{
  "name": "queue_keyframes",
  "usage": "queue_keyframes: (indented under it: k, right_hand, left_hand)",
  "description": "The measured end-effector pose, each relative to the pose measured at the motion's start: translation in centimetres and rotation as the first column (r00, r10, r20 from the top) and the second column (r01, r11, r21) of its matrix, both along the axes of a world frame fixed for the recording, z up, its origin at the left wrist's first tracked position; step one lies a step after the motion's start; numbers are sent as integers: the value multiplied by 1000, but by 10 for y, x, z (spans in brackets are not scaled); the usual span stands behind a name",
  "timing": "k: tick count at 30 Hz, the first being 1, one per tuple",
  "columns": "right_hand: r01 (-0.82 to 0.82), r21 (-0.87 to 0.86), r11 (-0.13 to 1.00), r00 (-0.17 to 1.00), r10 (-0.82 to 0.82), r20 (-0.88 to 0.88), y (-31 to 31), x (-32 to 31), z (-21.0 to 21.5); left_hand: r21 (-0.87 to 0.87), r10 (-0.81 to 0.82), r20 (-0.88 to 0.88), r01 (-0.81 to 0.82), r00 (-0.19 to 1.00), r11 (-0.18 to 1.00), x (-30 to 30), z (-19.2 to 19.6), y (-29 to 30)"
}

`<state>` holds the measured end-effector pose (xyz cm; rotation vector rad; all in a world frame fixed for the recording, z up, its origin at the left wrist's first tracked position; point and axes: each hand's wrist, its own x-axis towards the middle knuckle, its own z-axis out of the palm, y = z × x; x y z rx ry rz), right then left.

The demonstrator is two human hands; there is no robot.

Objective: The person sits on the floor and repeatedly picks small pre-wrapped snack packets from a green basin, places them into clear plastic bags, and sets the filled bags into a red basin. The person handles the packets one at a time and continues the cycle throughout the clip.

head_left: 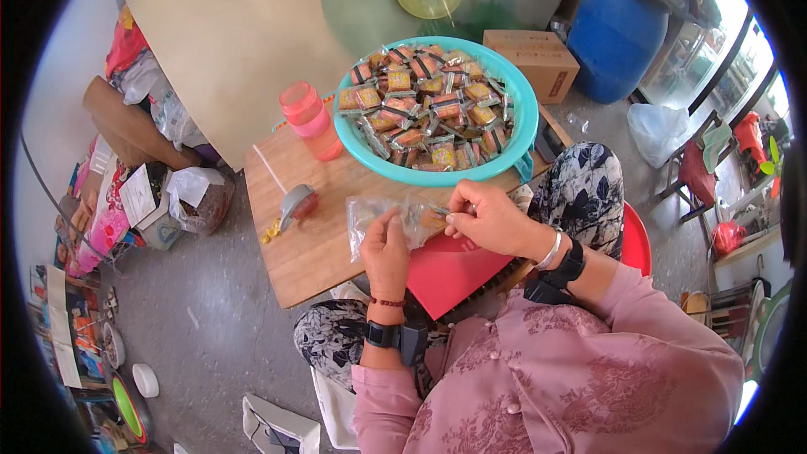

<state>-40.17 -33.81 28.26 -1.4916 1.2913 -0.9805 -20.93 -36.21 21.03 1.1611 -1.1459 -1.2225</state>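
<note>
Clear plastic bag (pixel 382 217) over wooden board (pixel 311 252), pinched shut between left hand (pixel 385 250) and right hand (pixel 486 217) fingers, looks barely filled; teal basin (pixel 517 130) behind remains heaped with wrapped snack packets (pixel 429 105), most unpacked.

basin (pixel 523 130): 1 | pink bottle (pixel 309 120): 1 | cardboard box (pixel 531 62): 1 | blue barrel (pixel 616 38): 1 | hands: 2

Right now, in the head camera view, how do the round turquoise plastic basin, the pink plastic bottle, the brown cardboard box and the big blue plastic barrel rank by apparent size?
1. Round turquoise plastic basin, clearly the largest.
2. Big blue plastic barrel, though it is partly hidden and farther off.
3. Brown cardboard box.
4. Pink plastic bottle; close to the box, so that order is unsure.
</note>
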Motion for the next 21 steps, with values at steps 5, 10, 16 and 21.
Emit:
queue_keyframes:
  k: [5, 10, 16, 21]
  right_hand:
    - [5, -178, 984, 988, -33, -152, 0, 16, -27]
    - [86, 246, 965, 953, -152, 262, -10, 29, -40]
    - [-161, 542, 825, 897, -107, 429, -21, 23, -30]
    - [-129, 591, 796, 962, -44, 270, -28, 19, -31]
  left_hand:
    - [-27, 12, -4, -12, 1000, 1000, 1, 2, 2]
    - [-56, 36, 37, -34, 999, 998, 3, 3, 2]
    - [-87, 79, 146, -66, 986, 994, 6, 6, 2]
    - [-25, 32, 147, -29, 989, 999, 3, 7, 3]
